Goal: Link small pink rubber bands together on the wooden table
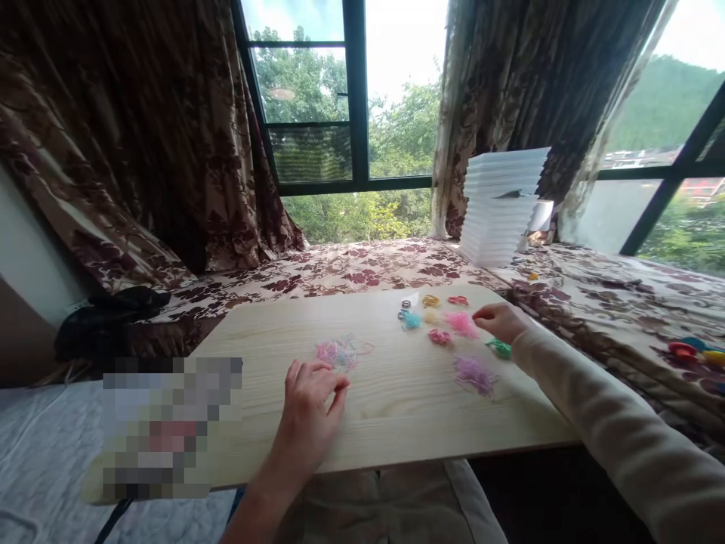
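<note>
Several small piles of what look like thin elastic bands lie on a pale wooden table. My left hand (313, 400) rests by a mixed pastel pile (338, 352), its thumb and forefinger pressed together; anything between them is too small to make out. At the right, my right hand (501, 322) is beside a bright pink pile (462, 324), its fingertips pinched and their contents unclear. A green pile (499, 347) sits partly behind the right wrist. Nearer to me is a purple pile (474, 375). Blue (411, 321) and dark pink (439, 337) piles lie to the left.
Yellow (430, 301) and red (458, 301) piles are at the table's (266, 378) far side. A blurred-out object (173, 427) occupies its left end. Behind stands a white ridged stack (501, 208) on floral cloth. Colourful items (683, 351) lie far right.
</note>
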The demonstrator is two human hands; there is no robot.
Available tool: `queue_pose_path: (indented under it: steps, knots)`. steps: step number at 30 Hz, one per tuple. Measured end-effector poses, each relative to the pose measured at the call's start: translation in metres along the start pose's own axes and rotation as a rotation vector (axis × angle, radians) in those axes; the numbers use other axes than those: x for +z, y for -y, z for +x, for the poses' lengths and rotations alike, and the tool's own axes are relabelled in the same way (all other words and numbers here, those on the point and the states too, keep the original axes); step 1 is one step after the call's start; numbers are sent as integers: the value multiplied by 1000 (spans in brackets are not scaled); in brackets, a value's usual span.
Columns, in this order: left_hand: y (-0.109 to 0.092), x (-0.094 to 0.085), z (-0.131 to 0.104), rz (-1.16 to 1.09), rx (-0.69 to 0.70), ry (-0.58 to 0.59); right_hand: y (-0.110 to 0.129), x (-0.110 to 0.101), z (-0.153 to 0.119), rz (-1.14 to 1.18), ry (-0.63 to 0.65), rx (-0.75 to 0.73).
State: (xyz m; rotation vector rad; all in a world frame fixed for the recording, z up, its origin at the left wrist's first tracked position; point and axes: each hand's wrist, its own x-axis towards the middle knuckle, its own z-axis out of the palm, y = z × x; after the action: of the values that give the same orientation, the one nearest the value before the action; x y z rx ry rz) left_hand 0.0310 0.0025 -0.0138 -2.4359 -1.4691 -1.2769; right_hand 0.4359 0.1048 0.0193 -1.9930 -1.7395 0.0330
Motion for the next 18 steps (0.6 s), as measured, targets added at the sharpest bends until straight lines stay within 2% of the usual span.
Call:
queue_pose_path:
  steps: [2, 5, 9, 12, 15, 18]
  knots:
    - [1, -1, 0, 3, 1, -4, -1, 3, 3, -28, 72, 23]
    - [2, -1, 1, -1, 2, 1, 0, -9, -1, -63, 109, 39]
    - [0, 1, 1, -21, -11, 4, 9, -41, -23, -50, 28, -2]
    - [-3, 3, 2, -39, -31, -10, 29, -53, -56, 21, -38, -81]
    - [-9, 2, 3, -57, -61, -30, 60, -43, -97, 124, -52, -177]
    - [-15, -1, 4, -93, -96, -20, 95, -15, -132, 308, -53, -307]
